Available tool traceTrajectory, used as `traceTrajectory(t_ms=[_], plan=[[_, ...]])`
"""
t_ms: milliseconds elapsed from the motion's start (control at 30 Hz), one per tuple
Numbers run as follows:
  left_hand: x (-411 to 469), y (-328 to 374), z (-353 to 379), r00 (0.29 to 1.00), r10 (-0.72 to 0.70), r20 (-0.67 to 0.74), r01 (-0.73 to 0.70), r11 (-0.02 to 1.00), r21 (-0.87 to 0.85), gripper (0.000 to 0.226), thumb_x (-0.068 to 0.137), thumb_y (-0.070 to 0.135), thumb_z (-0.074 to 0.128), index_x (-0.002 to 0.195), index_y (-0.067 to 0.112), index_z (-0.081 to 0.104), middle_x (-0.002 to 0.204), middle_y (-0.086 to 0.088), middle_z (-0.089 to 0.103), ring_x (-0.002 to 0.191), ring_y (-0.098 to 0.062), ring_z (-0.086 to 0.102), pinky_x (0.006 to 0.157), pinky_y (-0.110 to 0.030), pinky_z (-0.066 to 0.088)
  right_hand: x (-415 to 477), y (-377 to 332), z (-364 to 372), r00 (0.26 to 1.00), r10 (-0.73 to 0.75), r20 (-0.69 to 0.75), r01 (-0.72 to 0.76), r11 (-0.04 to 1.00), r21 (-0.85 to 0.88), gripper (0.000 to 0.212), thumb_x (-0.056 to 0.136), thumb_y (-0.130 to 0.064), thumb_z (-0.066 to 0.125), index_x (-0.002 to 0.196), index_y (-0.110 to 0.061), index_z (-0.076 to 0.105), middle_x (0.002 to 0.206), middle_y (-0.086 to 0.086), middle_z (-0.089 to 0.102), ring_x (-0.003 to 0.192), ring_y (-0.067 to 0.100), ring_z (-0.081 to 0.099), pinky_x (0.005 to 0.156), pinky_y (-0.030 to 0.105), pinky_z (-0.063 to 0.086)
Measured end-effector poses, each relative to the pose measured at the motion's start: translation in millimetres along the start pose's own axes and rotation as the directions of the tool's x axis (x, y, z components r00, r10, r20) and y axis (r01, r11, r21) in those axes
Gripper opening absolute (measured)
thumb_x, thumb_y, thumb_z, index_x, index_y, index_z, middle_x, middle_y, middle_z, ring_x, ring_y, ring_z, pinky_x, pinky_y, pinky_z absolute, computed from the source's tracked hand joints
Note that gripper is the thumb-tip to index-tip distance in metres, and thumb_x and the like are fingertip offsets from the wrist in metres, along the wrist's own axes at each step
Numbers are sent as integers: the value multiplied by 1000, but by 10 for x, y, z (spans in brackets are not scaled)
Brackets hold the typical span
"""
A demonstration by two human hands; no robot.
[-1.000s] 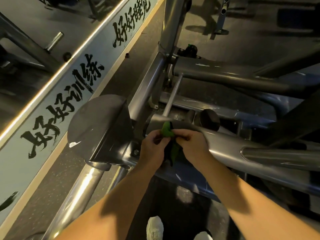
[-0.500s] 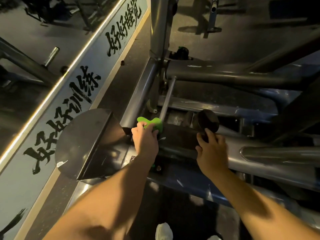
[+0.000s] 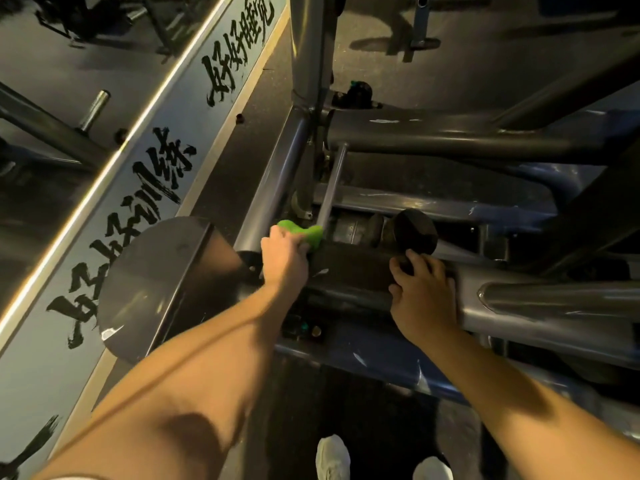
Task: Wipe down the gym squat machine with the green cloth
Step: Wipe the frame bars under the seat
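Head view, looking down. Squat machine: grey-blue steel frame filling the centre and right of the frame, scuffed and streaked with pale marks. Frame tube: dark horizontal section at centre, running between the two hands. Green cloth: bunched, bright green, at centre just left of the middle, lying on the left end of the frame tube at the foot of a slanted chrome rod. Left hand: fingers curled over the cloth, clasping it and pressing it onto the tube; the forearm comes in from the lower left. Right hand: set on the same tube to the right of the cloth and apart from it, fingers bent and hooked over the tube's top, fingertips just below a black round knob. Curved dark metal plate: centre left, beside the left wrist, with a bright glint on its lower edge. Upright post: top centre. Wall band: diagonal across the left, pale with black brush-written characters. Chrome peg: upper left. White shoes: bottom centre, toes only in view.
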State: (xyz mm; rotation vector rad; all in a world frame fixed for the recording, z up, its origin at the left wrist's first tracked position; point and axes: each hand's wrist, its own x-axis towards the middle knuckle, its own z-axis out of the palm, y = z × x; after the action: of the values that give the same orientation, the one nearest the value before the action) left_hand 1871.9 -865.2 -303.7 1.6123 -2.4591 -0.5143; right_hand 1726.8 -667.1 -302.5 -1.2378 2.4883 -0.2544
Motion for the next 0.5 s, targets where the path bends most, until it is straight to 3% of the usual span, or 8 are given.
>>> traceTrajectory(t_ms=[67, 133, 267, 367, 433, 500], plan=[[32, 7, 31, 998, -68, 11, 68, 997, 44, 23, 101, 23, 57, 116, 11, 71, 125, -16, 49, 111, -39, 48, 99, -48, 41, -15, -11, -5, 1000, 1, -5, -1, 1000, -5, 50, 101, -33, 51, 150, -26, 44, 164, 5, 27, 148, 32, 19, 109, 52, 32], [-17, 174, 87, 998, -41, 38, 38, 997, 63, 25, 101, 26, 56, 118, 16, 69, 123, -12, 51, 111, -35, 51, 95, -44, 43, -23, -10, 7, 1000, 5, -14, -5, 1000, -5, 50, 101, -33, 51, 151, -27, 44, 164, 5, 26, 148, 32, 19, 110, 53, 32], [-133, 666, 224, 958, 246, 148, -255, 966, 47, 23, 99, 27, 57, 117, 24, 72, 120, -3, 58, 115, -27, 54, 98, -40, 46, -4, -17, 19, 1000, 7, -18, -6, 1000, 6, 50, 99, -29, 55, 149, -26, 47, 163, 7, 30, 147, 34, 21, 110, 54, 32], [-68, 839, 216, 897, 338, 286, -366, 929, 50, 25, 102, 27, 54, 118, 22, 73, 116, -6, 56, 111, -28, 54, 94, -40, 49, -3, 1, 47, 999, -16, -50, 17, 1000, 21, 49, 96, -24, 61, 144, -20, 55, 157, 12, 39, 141, 37, 29, 109, 54, 35], [36, 641, 115, 925, 263, 274, -292, 954, 68, 25, 101, 30, 56, 118, 23, 72, 118, -7, 54, 110, -30, 54, 94, -43, 51, 2, 24, 57, 997, -28, -68, 30, 999, 29, 48, 96, -23, 61, 143, -18, 56, 156, 13, 40, 140, 37, 30, 108, 54, 36], [121, 257, -20, 977, 94, 189, -108, 992, 65, 26, 97, 35, 57, 113, 21, 73, 123, -12, 55, 112, -36, 56, 97, -43, 49, 9, 33, 45, 998, -31, -53, 32, 999, 29, 48, 98, -26, 58, 146, -20, 53, 158, 11, 37, 142, 36, 26, 110, 53, 34]])
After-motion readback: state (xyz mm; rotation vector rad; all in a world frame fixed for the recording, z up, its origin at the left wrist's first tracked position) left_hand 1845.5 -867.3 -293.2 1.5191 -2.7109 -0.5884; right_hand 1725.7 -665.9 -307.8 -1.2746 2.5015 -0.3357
